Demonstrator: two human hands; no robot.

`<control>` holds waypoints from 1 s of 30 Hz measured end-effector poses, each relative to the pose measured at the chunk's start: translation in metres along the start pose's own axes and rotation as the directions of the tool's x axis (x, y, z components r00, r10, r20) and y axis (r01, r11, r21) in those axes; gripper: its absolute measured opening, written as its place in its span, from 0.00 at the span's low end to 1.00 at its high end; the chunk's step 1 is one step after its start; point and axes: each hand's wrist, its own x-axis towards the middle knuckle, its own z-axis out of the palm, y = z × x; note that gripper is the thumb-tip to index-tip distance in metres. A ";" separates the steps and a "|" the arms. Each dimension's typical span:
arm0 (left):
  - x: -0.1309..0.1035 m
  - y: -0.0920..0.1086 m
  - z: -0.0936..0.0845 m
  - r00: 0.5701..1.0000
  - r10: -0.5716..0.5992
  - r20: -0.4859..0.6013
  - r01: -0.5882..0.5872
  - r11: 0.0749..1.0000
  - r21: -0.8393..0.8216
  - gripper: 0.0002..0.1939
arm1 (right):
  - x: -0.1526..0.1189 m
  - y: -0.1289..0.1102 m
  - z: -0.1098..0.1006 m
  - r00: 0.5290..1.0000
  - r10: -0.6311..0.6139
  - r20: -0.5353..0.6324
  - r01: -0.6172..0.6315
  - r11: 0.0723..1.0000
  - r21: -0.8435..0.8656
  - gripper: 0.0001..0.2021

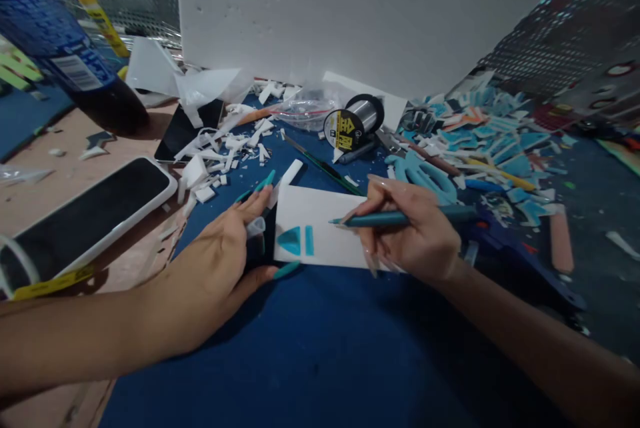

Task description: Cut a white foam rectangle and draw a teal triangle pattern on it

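1 teal triangle (290, 240) and 1 bar (309, 240) sit on the white card's (327, 245) left part, on the desk (300, 348); we judge the marking partly done, the middle plain. Our right hand (413, 235) grips a pen (375, 219); our left hand (220, 251), open, rests beside the card.

A thin white rectangular card (330, 207) lies flat on the blue surface (315, 348), its left end fully visible and its near right corner hidden. Near the card's left edge, toward the near left corner, sits a teal triangular shape (290, 241), its point toward that edge and one side curved. Just beside it on the right stands a narrow teal strip (309, 240), roughly parallel to the left edge. A slim teal pen (385, 219) slants over the card's right part, its narrow tip pointing left; contact cannot be told.
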 end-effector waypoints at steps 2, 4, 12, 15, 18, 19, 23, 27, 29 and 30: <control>0.000 0.002 -0.003 0.999 -0.007 -0.033 0.007 1.000 0.005 0.29 | -0.001 -0.003 -0.004 0.999 0.030 0.030 -0.030 1.000 -0.002 0.21; -0.001 0.005 -0.005 0.997 0.030 -0.071 -0.029 1.000 0.007 0.26 | -0.001 -0.005 -0.008 0.996 0.064 0.062 -0.063 0.998 -0.016 0.22; -0.001 0.005 -0.002 0.998 0.047 -0.048 -0.038 0.983 0.180 0.28 | 0.000 -0.011 -0.008 0.989 0.097 0.110 -0.092 0.995 -0.050 0.28; -0.002 0.006 -0.003 0.996 0.050 -0.077 -0.034 0.979 0.201 0.29 | -0.001 -0.013 -0.007 0.987 0.125 0.099 -0.120 0.991 -0.056 0.28; -0.003 0.008 -0.006 0.990 0.130 -0.056 -0.125 0.988 0.088 0.28 | -0.001 -0.015 -0.006 0.989 0.136 0.057 -0.132 0.989 -0.067 0.28; -0.004 0.008 -0.007 0.985 0.168 -0.027 -0.167 0.985 0.046 0.30 | -0.001 -0.015 -0.006 0.988 0.144 0.047 -0.140 0.987 -0.075 0.28; -0.004 0.003 -0.009 0.958 0.280 0.069 -0.279 0.960 -0.024 0.45 | 0.000 -0.012 -0.006 0.990 0.133 0.038 -0.130 0.989 -0.074 0.27; -0.005 0.000 -0.012 0.955 0.272 0.121 -0.275 0.961 0.011 0.44 | 0.002 -0.007 -0.004 1.000 0.017 -0.006 -0.018 0.992 -0.126 0.22; -0.004 0.001 -0.014 0.957 0.249 0.146 -0.257 0.966 0.035 0.34 | 0.002 -0.007 0.000 0.999 -0.048 -0.016 0.043 0.971 -0.236 0.22; -0.003 0.003 -0.014 0.963 0.229 0.142 -0.237 0.971 0.042 0.29 | 0.001 -0.008 0.003 0.997 -0.071 -0.030 0.060 0.959 -0.279 0.23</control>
